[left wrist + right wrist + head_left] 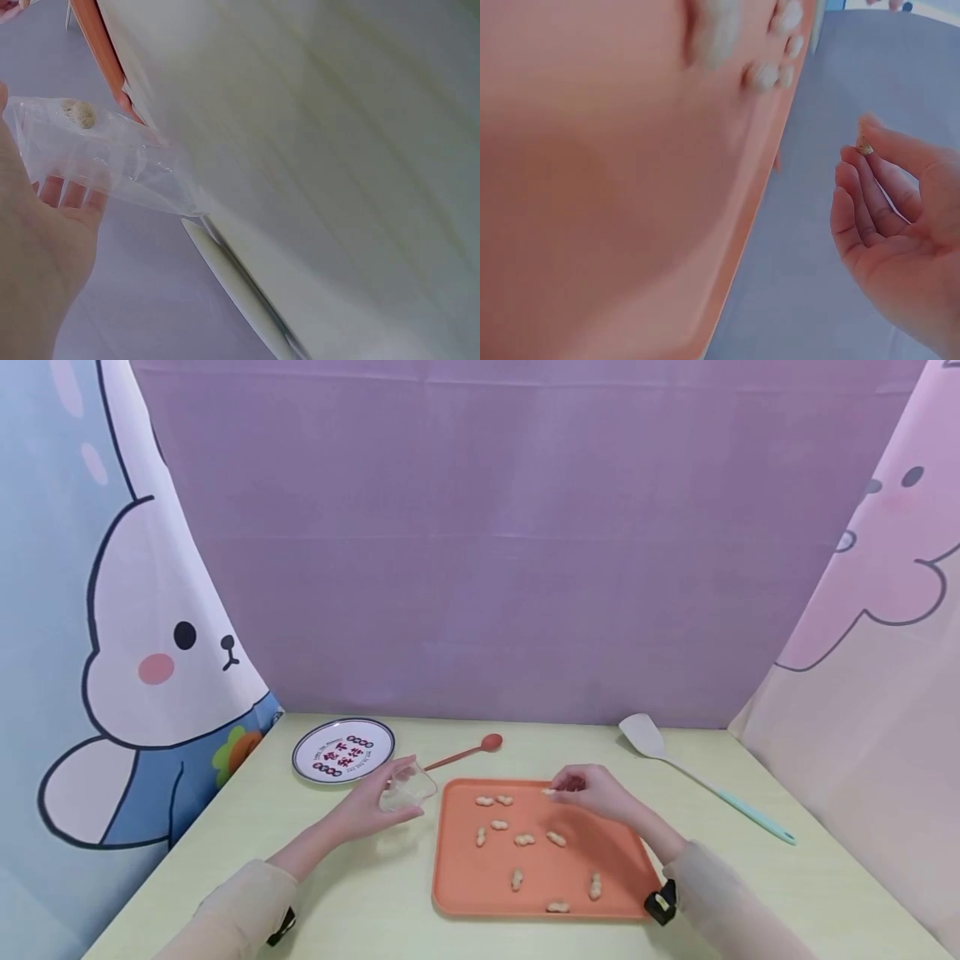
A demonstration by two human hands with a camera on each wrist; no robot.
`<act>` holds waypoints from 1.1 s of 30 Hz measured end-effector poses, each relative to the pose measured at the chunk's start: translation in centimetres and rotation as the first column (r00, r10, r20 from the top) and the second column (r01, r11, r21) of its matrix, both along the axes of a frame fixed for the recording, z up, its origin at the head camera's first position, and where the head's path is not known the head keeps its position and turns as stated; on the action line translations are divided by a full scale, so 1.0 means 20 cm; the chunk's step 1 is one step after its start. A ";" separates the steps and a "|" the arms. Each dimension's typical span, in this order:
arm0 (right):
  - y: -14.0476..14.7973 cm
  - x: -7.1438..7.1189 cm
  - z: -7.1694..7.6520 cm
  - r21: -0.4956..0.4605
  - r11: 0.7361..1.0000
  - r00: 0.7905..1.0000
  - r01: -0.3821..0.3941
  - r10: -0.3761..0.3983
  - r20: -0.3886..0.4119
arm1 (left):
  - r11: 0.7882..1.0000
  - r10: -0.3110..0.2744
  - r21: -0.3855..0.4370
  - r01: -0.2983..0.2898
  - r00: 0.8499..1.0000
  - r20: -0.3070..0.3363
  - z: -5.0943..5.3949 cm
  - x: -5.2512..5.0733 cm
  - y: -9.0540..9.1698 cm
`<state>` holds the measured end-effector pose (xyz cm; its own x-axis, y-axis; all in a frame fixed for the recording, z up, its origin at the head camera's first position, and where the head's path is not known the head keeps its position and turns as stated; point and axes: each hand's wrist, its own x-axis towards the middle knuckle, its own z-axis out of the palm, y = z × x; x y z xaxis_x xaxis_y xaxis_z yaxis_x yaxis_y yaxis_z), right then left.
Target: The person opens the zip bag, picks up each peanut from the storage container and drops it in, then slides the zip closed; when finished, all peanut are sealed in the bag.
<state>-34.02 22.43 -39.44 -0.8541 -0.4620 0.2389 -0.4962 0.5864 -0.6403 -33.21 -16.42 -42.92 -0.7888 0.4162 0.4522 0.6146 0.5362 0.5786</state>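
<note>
My left hand (pixel 365 806) holds a clear plastic bag (pixel 408 787) left of the orange tray (pixel 465 893), fingers and thumb curved round it. In the left wrist view a peanut (pixel 79 114) shows in the bag (pixel 142 169), with the hand (pixel 52 217) beneath. My right hand (pixel 596 792) is over the tray's back part, pinching a peanut (pixel 549 792) between thumb and fingertips. In the right wrist view only the end of that peanut (pixel 865 149) shows in the hand (pixel 900 202). Several peanuts (pixel 525 840) lie scattered on the tray.
A white plate (pixel 306 758) with red and blue markings stands at the back left. Behind the bag lies a red spoon (pixel 491 742). A spatula (pixel 645 737) with a pale green handle lies right of the tray. Cartoon-printed cloth hangs at both sides, with a purple curtain behind.
</note>
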 end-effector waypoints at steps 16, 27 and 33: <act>-0.39 -0.02 0.05 -0.112 0.989 0.996 -0.094 0.094 -0.009 | 1.000 0.010 0.004 -0.010 1.000 0.002 0.01 0.01 0.00; -0.65 -0.02 0.10 -0.129 0.983 0.989 -0.133 0.123 -0.082 | 1.000 0.002 -0.002 -0.002 1.000 -0.013 0.02 0.01 0.00; -0.76 -0.02 0.08 -0.139 0.980 0.989 -0.139 0.131 -0.070 | 1.000 0.008 -0.004 -0.008 1.000 -0.028 0.01 0.01 0.00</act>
